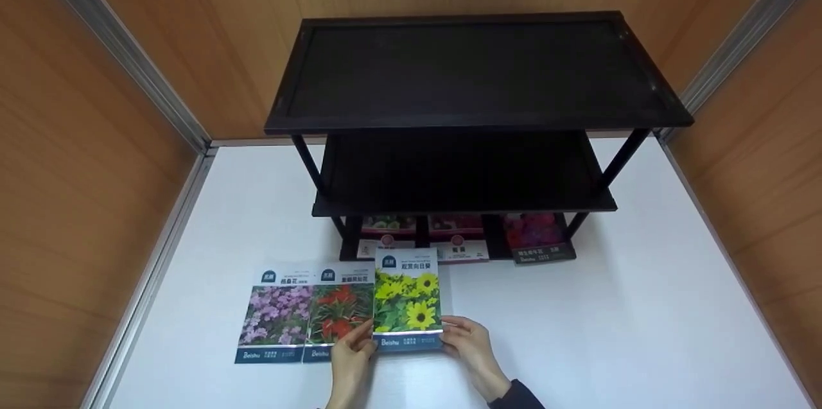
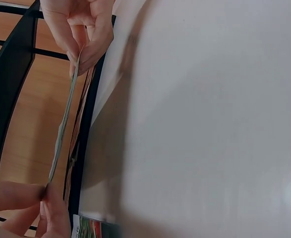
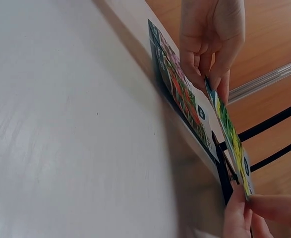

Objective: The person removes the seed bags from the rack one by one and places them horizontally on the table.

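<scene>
Both hands hold a seed packet with yellow sunflowers (image 1: pixel 408 300), raised over the table in front of the rack. My left hand (image 1: pixel 352 361) pinches its lower left edge between thumb and fingers. At the lower right edge, my right hand (image 1: pixel 472 351) pinches it the same way. Edge-on in the left wrist view, the sunflower packet (image 2: pixel 63 129) looks thin and slightly bent. A packet with red flowers (image 1: pixel 339 303) lies on the table just left of it, partly covered by it in the head view. Beside that lies a packet with purple flowers (image 1: pixel 275 316).
A black three-tier rack (image 1: pixel 475 75) stands at the back of the white table (image 1: pixel 642 319). On its bottom shelf are two white-and-red packets (image 1: pixel 465 250) and a dark packet with magenta flowers (image 1: pixel 536 235). Wooden panels (image 1: pixel 96 171) enclose the table.
</scene>
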`<state>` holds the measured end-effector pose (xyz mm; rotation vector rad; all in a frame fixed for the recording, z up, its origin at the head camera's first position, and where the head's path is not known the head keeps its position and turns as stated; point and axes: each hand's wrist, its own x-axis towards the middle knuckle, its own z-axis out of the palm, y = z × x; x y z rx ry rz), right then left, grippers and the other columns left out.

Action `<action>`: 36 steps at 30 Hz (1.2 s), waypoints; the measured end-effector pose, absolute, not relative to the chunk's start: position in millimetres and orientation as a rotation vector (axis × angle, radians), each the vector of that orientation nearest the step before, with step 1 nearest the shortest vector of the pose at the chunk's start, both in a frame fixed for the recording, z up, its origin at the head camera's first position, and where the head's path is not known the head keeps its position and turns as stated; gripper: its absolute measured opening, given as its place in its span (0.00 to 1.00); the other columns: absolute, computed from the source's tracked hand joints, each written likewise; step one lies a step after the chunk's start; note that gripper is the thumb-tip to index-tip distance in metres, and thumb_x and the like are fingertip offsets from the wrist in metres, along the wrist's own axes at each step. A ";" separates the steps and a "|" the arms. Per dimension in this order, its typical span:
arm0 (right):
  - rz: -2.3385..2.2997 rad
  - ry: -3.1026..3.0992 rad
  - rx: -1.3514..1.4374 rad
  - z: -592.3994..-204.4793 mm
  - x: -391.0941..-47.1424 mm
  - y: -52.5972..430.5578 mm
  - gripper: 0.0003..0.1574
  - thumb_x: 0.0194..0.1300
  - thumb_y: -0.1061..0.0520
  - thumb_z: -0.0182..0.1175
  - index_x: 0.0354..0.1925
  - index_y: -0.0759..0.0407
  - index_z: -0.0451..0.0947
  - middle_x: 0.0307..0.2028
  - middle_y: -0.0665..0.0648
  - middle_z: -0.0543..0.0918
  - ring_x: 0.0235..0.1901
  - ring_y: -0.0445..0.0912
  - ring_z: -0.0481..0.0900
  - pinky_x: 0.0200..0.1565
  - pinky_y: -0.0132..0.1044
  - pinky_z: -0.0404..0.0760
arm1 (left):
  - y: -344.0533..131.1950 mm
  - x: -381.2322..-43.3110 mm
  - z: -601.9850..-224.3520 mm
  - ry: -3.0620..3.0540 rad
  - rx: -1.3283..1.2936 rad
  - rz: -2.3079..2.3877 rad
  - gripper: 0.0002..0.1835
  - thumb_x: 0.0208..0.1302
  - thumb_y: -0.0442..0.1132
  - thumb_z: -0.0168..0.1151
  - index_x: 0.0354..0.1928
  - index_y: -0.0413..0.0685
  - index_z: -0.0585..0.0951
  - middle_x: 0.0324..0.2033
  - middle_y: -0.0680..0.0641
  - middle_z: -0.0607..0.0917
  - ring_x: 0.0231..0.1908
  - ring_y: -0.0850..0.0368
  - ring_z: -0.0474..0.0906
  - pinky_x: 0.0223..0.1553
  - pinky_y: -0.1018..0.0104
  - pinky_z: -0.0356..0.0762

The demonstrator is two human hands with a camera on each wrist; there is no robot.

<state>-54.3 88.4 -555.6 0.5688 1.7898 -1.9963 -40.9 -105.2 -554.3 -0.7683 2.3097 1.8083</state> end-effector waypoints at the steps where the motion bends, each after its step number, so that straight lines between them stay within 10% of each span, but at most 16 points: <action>1: -1.992 1.789 0.570 -555.9 -54.2 88.0 0.22 0.52 0.70 0.56 0.48 0.74 0.69 0.31 0.56 0.80 0.33 0.41 0.79 0.37 0.35 0.78 | -105.4 -40.8 -554.7 2.312 -0.769 1.807 0.20 0.48 0.21 0.54 0.48 0.28 0.74 0.39 0.35 0.80 0.33 0.56 0.76 0.32 0.67 0.75; 36: -1.897 1.792 0.578 -566.1 -49.8 84.6 0.23 0.50 0.70 0.58 0.47 0.73 0.70 0.32 0.55 0.81 0.33 0.42 0.79 0.37 0.35 0.78 | -107.9 -32.1 -560.0 2.439 -0.715 1.707 0.19 0.46 0.20 0.52 0.45 0.25 0.75 0.35 0.35 0.80 0.28 0.56 0.72 0.27 0.70 0.70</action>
